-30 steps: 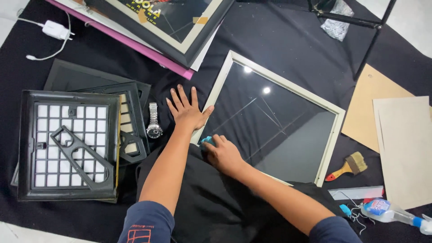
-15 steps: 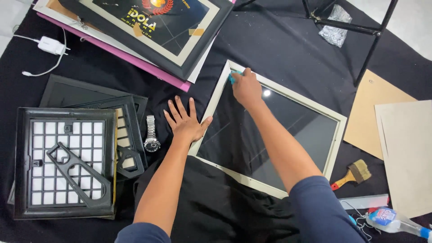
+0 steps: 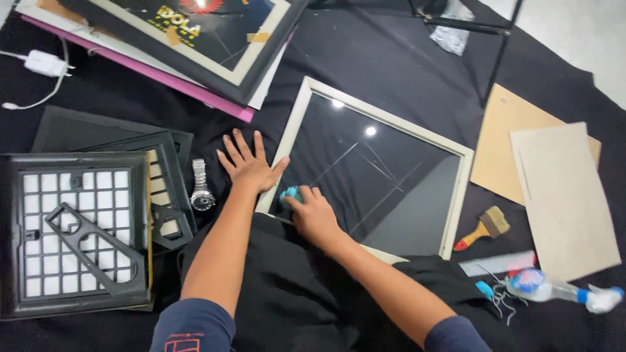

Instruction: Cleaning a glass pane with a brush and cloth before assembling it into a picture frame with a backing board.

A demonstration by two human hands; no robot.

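A cream-framed pane of glass [image 3: 464,195] lies on black cloth. My left hand [image 3: 246,163] rests flat with spread fingers on the cloth, against the frame's left edge. My right hand [image 3: 311,212] presses a small blue wad of cloth [image 3: 289,194] onto the glass near the frame's lower left corner. A loose black cloth [image 3: 274,287] is bunched under my forearms and covers the frame's near edge.
A wristwatch [image 3: 201,186] lies left of my left hand. Black grid frames [image 3: 72,228] are stacked at the left. A framed poster [image 3: 195,32] lies at the top. Brown boards [image 3: 554,189], a paintbrush [image 3: 484,227] and a spray bottle [image 3: 554,288] are at the right.
My right hand went with the blue wad from the frame's lower left corner up along the left side to the top corner, then back down. My left hand stayed put.
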